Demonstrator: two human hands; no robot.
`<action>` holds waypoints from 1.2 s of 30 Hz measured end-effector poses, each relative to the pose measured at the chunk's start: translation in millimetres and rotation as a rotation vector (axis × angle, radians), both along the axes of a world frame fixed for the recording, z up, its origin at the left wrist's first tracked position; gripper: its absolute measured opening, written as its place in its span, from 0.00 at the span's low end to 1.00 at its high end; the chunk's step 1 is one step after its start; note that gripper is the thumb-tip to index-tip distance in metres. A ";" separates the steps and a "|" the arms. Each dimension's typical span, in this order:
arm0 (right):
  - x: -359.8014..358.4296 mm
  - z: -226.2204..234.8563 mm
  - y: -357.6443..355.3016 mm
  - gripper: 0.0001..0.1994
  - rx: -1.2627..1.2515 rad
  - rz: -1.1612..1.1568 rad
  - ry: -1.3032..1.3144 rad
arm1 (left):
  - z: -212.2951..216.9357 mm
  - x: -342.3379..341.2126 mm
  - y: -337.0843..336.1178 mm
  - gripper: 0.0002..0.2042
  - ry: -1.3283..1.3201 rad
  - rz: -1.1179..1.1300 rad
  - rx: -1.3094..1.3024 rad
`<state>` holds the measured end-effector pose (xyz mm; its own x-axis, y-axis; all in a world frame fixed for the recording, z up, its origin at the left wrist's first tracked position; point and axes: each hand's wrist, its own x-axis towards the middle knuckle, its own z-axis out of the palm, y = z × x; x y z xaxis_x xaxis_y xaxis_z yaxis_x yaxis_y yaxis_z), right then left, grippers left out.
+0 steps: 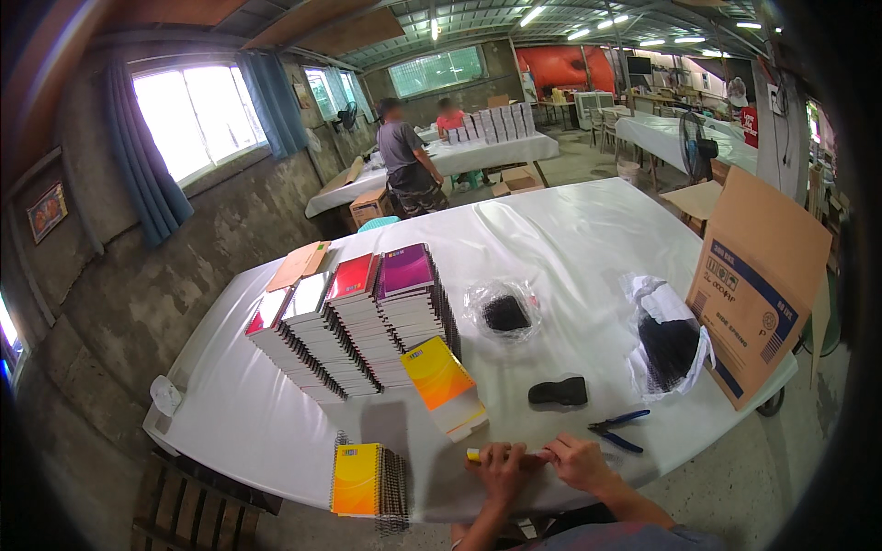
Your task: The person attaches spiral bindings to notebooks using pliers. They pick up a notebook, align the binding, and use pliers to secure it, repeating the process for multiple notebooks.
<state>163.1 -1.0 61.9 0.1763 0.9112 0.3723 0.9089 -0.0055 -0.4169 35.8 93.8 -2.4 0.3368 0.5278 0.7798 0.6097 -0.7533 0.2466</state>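
Note:
At the near edge of the table, my left hand (pixel 501 472) is closed round a notebook (pixel 473 455), seen almost edge-on with a bit of yellow cover showing. My right hand (pixel 581 462) pinches at the other end of it; the fingertips hide the exact grip. To the left stands a stack of yellow-orange spiral notebooks (pixel 356 479) with dark wire coils along the side. Just beyond my hands lies a pile of yellow-orange notebooks (pixel 441 375), slightly turned. Blue-handled cutting pliers (pixel 619 430) rest to the right, near a black block-like object (pixel 558 393).
Tall stacks of spiral notebooks (pixel 354 317) rise at the left. Black coils sit in a clear plastic bag (pixel 504 312) and a white wrapper (pixel 669 344). A cardboard box (pixel 758 289) stands at the right edge. Two people work by a far table (pixel 496 151).

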 end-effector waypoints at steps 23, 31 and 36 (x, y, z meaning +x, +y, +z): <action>9.0 1.6 14.8 0.12 0.047 0.120 -0.230 | -2.3 -1.9 3.1 0.13 0.035 0.040 0.009; 54.8 22.0 28.1 0.20 -0.347 0.217 -0.048 | 20.6 -11.7 -5.0 0.20 -0.142 -0.090 -0.119; 90.7 -13.6 60.3 0.25 -0.324 -0.069 -0.252 | 18.2 -12.7 -2.0 0.23 -0.126 -0.165 -0.129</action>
<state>253.8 59.3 48.3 0.1814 0.9775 0.1074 0.9752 -0.1647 -0.1482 23.1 91.8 15.8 0.3307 0.5718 0.7508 0.4395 -0.7973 0.4136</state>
